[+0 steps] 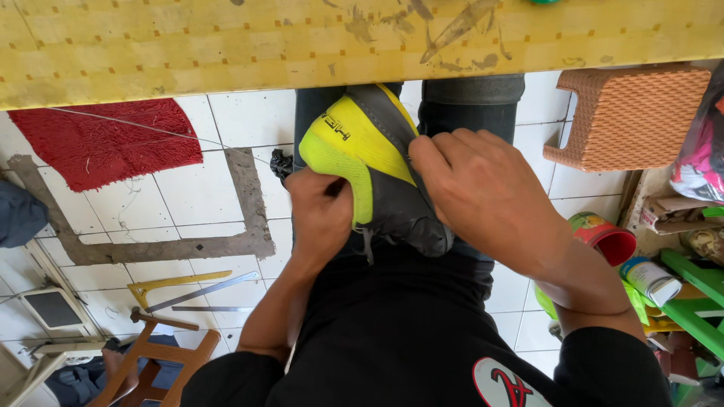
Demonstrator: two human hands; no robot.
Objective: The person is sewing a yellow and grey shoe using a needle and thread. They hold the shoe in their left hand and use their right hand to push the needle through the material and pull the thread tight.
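A grey and neon-yellow sports shoe [377, 162] lies on my lap, heel end pointing away from me toward the yellow table edge. My left hand [323, 215] grips the shoe's yellow left side, thumb pressed into the material. My right hand [483, 188] rests on the grey right side, fingers closed along the edge by the sole. A thin thread seems to run near my right fingertips; I cannot tell more. My dark trousers and black shirt lie under the shoe.
A worn yellow tabletop [226, 45] spans the top. On the tiled floor lie a red rug [105, 139], a yellow square and metal ruler [196, 290], and a wooden stool [154, 362]. A woven stool [633, 117], cans [611, 241] and green shelving [694, 294] crowd the right.
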